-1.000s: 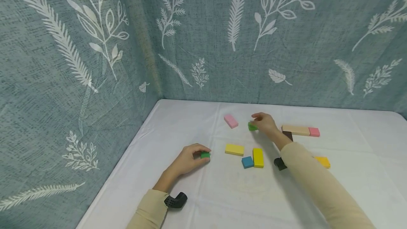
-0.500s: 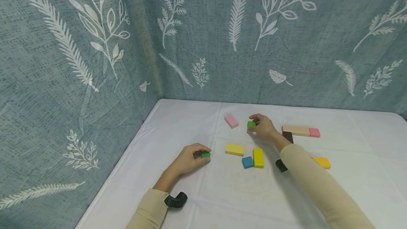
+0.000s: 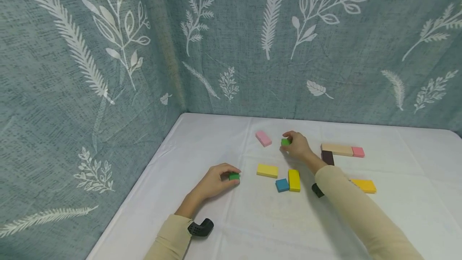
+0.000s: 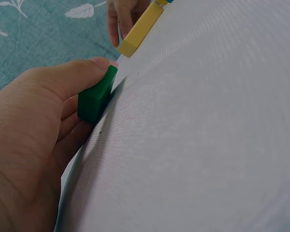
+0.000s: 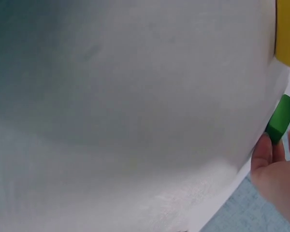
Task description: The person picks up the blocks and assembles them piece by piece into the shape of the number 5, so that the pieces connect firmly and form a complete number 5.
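Note:
On the left side of the white table, my left hand [image 3: 213,180] pinches a dark green block [image 3: 234,176] between thumb and fingers. The left wrist view has this block [image 4: 96,96] close up, low against the cloth. Farther back, my right hand [image 3: 298,145] holds a lighter green block [image 3: 285,142] by its fingertips. That block [image 5: 281,118] appears at the right edge of the right wrist view, near the tabletop. A pink block [image 3: 263,138] lies just left of the right hand. Between the hands are a pale yellow block [image 3: 267,170], a blue block [image 3: 282,185] and a bright yellow block [image 3: 294,180].
Right of the right hand, a beige block [image 3: 337,149] meets a coral pink block [image 3: 358,152] end to end, with a dark brown block [image 3: 327,157] below. The right sleeve partly covers an orange block [image 3: 364,185]. A patterned curtain [image 3: 245,83] hangs behind the table.
The right hand has shifted slightly toward the left and nearer with its green block, which now shows turned differently. The left hand and the other blocks keep their places.

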Available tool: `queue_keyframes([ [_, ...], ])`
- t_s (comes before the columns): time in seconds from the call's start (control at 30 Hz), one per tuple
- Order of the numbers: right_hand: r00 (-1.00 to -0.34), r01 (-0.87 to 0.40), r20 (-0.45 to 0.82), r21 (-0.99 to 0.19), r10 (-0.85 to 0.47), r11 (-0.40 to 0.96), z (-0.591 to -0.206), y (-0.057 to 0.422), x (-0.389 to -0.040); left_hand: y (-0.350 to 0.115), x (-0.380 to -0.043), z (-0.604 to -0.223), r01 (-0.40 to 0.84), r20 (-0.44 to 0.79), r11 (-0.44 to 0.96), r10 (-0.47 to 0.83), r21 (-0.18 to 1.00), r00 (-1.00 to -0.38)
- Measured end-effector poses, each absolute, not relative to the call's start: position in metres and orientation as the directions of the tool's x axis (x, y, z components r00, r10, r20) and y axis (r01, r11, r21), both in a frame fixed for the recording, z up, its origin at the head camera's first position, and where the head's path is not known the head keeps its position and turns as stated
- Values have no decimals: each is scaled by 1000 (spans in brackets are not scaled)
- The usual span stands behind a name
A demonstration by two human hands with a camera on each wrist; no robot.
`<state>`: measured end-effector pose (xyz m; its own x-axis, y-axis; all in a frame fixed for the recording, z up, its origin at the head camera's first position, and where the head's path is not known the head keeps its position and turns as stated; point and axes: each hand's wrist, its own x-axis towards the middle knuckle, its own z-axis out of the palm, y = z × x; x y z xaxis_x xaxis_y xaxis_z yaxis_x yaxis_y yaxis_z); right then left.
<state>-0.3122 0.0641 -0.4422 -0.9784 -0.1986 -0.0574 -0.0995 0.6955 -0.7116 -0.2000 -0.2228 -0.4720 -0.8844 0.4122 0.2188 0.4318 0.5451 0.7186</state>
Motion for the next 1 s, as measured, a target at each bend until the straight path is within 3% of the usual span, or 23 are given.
queue_keyframes([
  [0.47, -963, -122, -91, -693, -254, 711, -441, 71, -312, -223, -200, -473, 431, 220, 549, 409, 716, -886],
  [1.0, -935, -281, 14, -641, -355, 714, -412, 120, -308, -221, -198, -471, 407, 207, 563, 385, 720, -899],
])
